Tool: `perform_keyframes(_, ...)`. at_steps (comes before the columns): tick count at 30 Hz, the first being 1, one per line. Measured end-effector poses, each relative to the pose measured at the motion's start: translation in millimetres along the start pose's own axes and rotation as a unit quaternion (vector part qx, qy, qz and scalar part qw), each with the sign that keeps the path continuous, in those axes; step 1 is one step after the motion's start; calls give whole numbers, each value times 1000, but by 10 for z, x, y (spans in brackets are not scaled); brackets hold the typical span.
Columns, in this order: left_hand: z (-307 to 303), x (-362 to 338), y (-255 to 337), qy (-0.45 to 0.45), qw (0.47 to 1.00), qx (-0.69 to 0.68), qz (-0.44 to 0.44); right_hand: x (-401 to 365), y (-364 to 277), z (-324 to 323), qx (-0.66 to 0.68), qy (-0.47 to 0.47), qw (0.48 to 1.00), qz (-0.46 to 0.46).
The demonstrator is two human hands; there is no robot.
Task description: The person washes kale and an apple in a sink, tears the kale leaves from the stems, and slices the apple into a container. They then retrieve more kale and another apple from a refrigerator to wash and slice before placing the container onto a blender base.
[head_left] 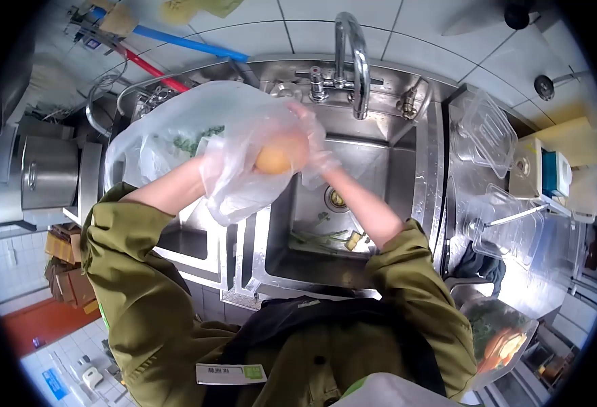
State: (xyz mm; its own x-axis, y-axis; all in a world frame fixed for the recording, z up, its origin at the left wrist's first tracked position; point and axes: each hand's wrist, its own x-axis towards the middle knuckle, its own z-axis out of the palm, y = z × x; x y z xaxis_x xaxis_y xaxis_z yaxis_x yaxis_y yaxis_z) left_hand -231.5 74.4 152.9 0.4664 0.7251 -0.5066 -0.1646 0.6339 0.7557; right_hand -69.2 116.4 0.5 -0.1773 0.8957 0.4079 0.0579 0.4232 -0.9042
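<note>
A large translucent plastic bag (244,108) is lifted above the sink between my two hands. Through it shows a round, orange-yellow thing (281,154), slightly blurred; I cannot make out its kind. My left hand (215,166) grips the bag from the left, its fingers mostly hidden by the plastic. In a thin clear glove, my right hand (314,139) is closed on the bag's right side, against the round thing, and smeared by motion. Leafy greens (200,139) show in white plastic behind my left forearm.
Stalks and scraps (325,237) lie in the steel sink (397,203) below, around the drain (337,198). A curved faucet (359,61) rises behind. Clear plastic containers (488,136) stand at right, with a container of greens and orange pieces (498,339) nearer me.
</note>
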Motion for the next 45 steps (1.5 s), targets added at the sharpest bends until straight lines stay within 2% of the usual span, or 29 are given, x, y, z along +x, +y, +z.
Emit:
perform_keyframes(1,-13,-125,27,6,1000,-9,10,-15,106,109,45,38,998,25)
perform_keyframes(3,-79,-424,90,23,999,-14,39,68,533,33,105,173,969,141)
perform_keyframes(5,-146,-722,139,43,996,6,75,-50,1172,-108,83,164,972,145)
perform_keyframes(7,-136,-993,161,72,988,65,117,-103,1269,-277,-18,105,986,132)
perform_keyframes(10,28,-1211,86,127,961,183,163,-170,1356,-560,-207,-73,967,132)
perform_keyframes(13,125,-1114,-101,130,980,-69,132,-132,1106,-884,-352,-209,894,185)
perform_keyframes(14,113,-1030,-155,154,979,-109,77,-31,554,-957,-365,-233,868,242)
perform_keyframes(15,37,-929,-281,136,980,-134,60,33,159,-992,-375,-255,840,298)
perform_keyframes(16,40,-862,-372,118,982,-148,19,11,37,-1017,-426,-269,838,210)
perform_keyframes(17,69,-820,-432,101,982,-159,-20,45,-188,-1054,-414,-278,837,223)
perform_keyframes(18,178,-800,-470,36,982,-180,-40,120,-452,-1093,-403,-289,837,233)
perform_keyframes(19,330,-779,-536,-26,977,-203,-61,85,-121,-1202,-388,-344,841,155)
perform_keyframes(20,463,-731,-654,-45,981,-176,-71,52,201,-1309,-367,-393,840,74)
perform_keyframes(22,764,-544,-832,-81,985,-117,-102,217,-419,-1261,-376,-211,883,186)
perform_keyframes(23,929,-398,-882,-100,984,-84,-119,292,-636,-1252,-376,-114,889,237)
perform_keyframes(24,1051,-200,-979,-115,984,-78,-113,306,-461,-1276,-469,8,876,111)
perform_keyframes(25,1144,31,-1133,-130,983,-72,-110,325,-223,-1306,-544,130,829,-17)
perform_keyframes(27,1265,664,-1557,-112,984,-109,-87,465,-12,-1393,-539,71,836,71)
perform_keyframes(28,1271,1007,-1758,-99,994,-49,-19,499,101,-1445,-534,39,837,117)
perform_keyframes(29,1233,1321,-1900,-86,995,11,49,479,291,-1507,-509,46,857,73)
perform_keyframes(31,1055,1794,-1925,-16,1000,10,0,482,285,-1577,-499,33,864,60)
perform_keyframes(33,1076,1576,-1492,90,992,-83,21,513,250,-1634,-516,17,856,29)
perform_keyframes(35,489,1745,-1583,127,991,-42,-5,509,246,-1647,-516,14,856,36)
perform_keyframes(37,244,1487,-1255,81,978,174,82,491,274,-1618,-503,11,861,72)
perform_keyframes(38,221,1431,-1119,76,984,146,66,455,399,-1597,-503,39,862,49)
perform_keyframes(41,307,1344,-995,55,997,48,7,364,376,-1609,-430,83,893,100)
perform_keyframes(42,356,1330,-1007,46,999,15,-14,206,269,-1654,-360,85,921,125)
perform_keyframes(44,448,1357,-1067,63,993,-73,-66,-286,412,-1558,-293,19,927,232)
perform_keyframes(45,522,1420,-1144,89,983,-130,-95,-602,575,-1486,-499,-88,860,-59)
